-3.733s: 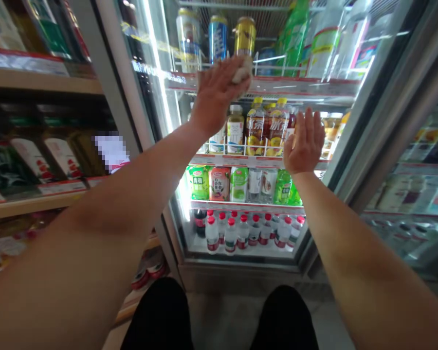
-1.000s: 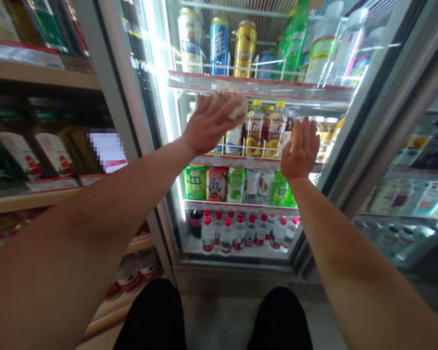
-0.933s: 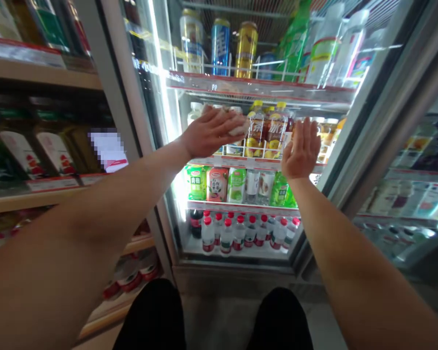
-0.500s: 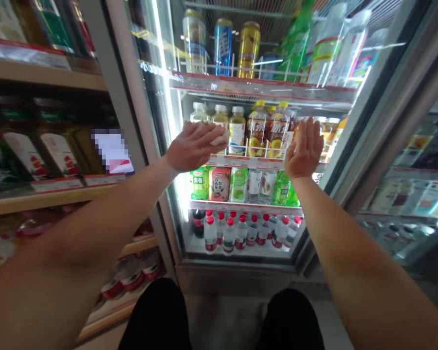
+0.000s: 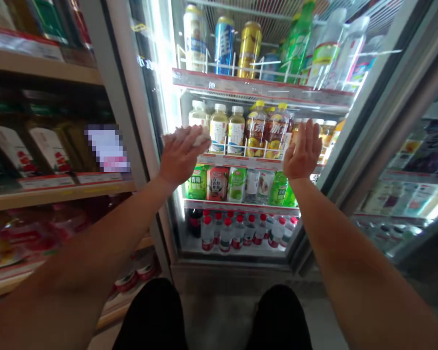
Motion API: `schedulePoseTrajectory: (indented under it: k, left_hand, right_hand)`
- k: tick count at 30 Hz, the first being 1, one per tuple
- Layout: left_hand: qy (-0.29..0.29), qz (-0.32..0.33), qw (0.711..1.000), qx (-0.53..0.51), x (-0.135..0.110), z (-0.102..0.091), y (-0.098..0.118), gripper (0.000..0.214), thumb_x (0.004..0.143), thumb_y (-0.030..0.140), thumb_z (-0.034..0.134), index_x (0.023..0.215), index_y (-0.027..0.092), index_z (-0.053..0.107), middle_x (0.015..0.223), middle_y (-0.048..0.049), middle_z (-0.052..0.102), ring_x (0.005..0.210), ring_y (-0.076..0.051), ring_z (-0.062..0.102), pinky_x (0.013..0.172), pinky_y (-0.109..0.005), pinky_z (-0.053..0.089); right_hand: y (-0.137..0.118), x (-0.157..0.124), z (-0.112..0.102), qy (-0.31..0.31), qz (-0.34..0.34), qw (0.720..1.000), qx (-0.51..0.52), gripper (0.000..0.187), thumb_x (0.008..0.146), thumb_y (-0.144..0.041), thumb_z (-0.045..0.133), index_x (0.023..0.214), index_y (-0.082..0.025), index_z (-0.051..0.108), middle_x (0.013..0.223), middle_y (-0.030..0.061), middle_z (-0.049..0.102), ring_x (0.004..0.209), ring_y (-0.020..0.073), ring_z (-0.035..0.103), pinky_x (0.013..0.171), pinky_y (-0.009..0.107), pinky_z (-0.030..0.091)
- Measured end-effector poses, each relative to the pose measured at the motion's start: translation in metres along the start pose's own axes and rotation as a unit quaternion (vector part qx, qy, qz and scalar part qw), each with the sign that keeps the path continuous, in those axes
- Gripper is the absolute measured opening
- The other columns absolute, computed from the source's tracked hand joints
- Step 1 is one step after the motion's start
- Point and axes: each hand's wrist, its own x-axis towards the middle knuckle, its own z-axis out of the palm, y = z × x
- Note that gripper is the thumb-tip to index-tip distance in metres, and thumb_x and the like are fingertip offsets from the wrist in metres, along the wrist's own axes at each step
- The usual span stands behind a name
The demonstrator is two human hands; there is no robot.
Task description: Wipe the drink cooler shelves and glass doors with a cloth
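Note:
My left hand (image 5: 180, 153) presses a small white cloth (image 5: 199, 138) flat against the glass door (image 5: 156, 73) of a drinks fridge, near the door's left side at the height of the second shelf. Its fingers lie over the cloth. My right hand (image 5: 302, 150) rests flat on the same glass further right, fingers stretched upward and together, holding nothing. Behind the glass stand pale juice bottles (image 5: 219, 127) and amber tea bottles (image 5: 257, 127).
Cans (image 5: 224, 43) and green bottles (image 5: 295, 43) fill the top fridge shelf; red-capped water bottles (image 5: 241, 231) stand at the bottom. Wooden shelves (image 5: 58, 194) with packaged goods are on the left. A second glass door (image 5: 405, 184) is on the right. My dark trouser knees (image 5: 156, 316) show below.
My left hand with the cloth has slid down and to the left across the glass, from the top shelf level to the second shelf. My right hand has stayed in place.

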Motion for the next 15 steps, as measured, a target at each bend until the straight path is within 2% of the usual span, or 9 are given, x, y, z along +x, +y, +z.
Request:
schedulePoseTrajectory:
  k: [1, 2, 6, 8, 11, 13, 15]
  left_hand:
    - [0.012, -0.027, 1.000, 0.002, -0.005, 0.000, 0.002, 0.046, 0.101, 0.018, 0.045, 0.145, 0.033, 0.051, 0.162, -0.0037, 0.036, 0.152, -0.027, 0.027, 0.121, -0.054, 0.029]
    - [0.008, -0.024, 1.000, -0.003, -0.012, 0.001, 0.005, 0.047, 0.101, 0.017, 0.046, 0.145, 0.033, 0.050, 0.161, -0.0040, 0.037, 0.152, -0.027, 0.027, 0.121, -0.054, 0.030]
    - [-0.082, 0.097, 0.990, -0.063, -0.032, 0.002, 0.013, 0.053, 0.100, 0.012, 0.047, 0.146, 0.038, 0.047, 0.155, 0.0000, 0.046, 0.149, -0.022, 0.035, 0.122, -0.049, 0.031]
    - [-0.074, 0.071, 0.993, -0.062, -0.030, 0.002, 0.010, 0.053, 0.101, 0.011, 0.046, 0.146, 0.039, 0.048, 0.158, 0.0006, 0.043, 0.149, -0.022, 0.033, 0.123, -0.050, 0.028]
    - [-0.022, -0.028, 0.999, -0.029, -0.026, 0.003, 0.012, 0.050, 0.102, 0.012, 0.045, 0.145, 0.036, 0.050, 0.162, -0.0007, 0.034, 0.151, -0.025, 0.029, 0.124, -0.055, 0.024]
    - [-0.010, -0.065, 0.998, -0.022, -0.033, 0.005, 0.025, 0.050, 0.100, 0.011, 0.044, 0.145, 0.033, 0.050, 0.164, -0.0033, 0.031, 0.153, -0.027, 0.024, 0.124, -0.056, 0.023]
    - [-0.033, -0.046, 0.998, -0.039, -0.050, 0.008, 0.045, 0.054, 0.098, 0.006, 0.043, 0.146, 0.029, 0.050, 0.163, -0.0060, 0.032, 0.154, -0.028, 0.018, 0.124, -0.055, 0.024]
  right_hand:
    - [0.000, 0.000, 0.000, -0.001, 0.000, 1.000, 0.000, 0.061, 0.095, -0.028, 0.029, 0.154, -0.014, 0.038, 0.161, 0.0106, 0.038, 0.154, 0.0232, 0.024, 0.123, 0.051, 0.026]
    - [0.000, 0.000, 0.000, -0.002, 0.000, 1.000, 0.001, 0.061, 0.095, -0.028, 0.030, 0.154, -0.014, 0.038, 0.161, 0.0106, 0.038, 0.154, 0.0234, 0.023, 0.123, 0.051, 0.026]
    - [0.000, -0.001, -0.001, 0.005, -0.002, 1.000, 0.005, 0.061, 0.095, -0.028, 0.030, 0.154, -0.015, 0.038, 0.161, 0.0098, 0.038, 0.154, 0.0231, 0.024, 0.123, 0.051, 0.027]
    - [-0.001, -0.001, -0.001, 0.007, -0.004, 1.000, 0.006, 0.060, 0.096, -0.028, 0.030, 0.154, -0.015, 0.038, 0.161, 0.0092, 0.039, 0.154, 0.0227, 0.024, 0.123, 0.051, 0.028]
    - [-0.001, 0.000, -0.001, 0.004, 0.000, 1.000, 0.008, 0.060, 0.096, -0.028, 0.030, 0.154, -0.015, 0.038, 0.161, 0.0098, 0.038, 0.154, 0.0224, 0.023, 0.123, 0.050, 0.027]
    - [-0.001, 0.000, -0.001, 0.001, 0.003, 1.000, 0.009, 0.060, 0.096, -0.028, 0.029, 0.154, -0.014, 0.038, 0.161, 0.0103, 0.038, 0.155, 0.0226, 0.023, 0.123, 0.050, 0.026]
    - [-0.001, 0.000, -0.001, -0.001, 0.001, 1.000, 0.008, 0.060, 0.097, -0.029, 0.029, 0.154, -0.014, 0.037, 0.161, 0.0103, 0.038, 0.155, 0.0231, 0.022, 0.123, 0.050, 0.026]
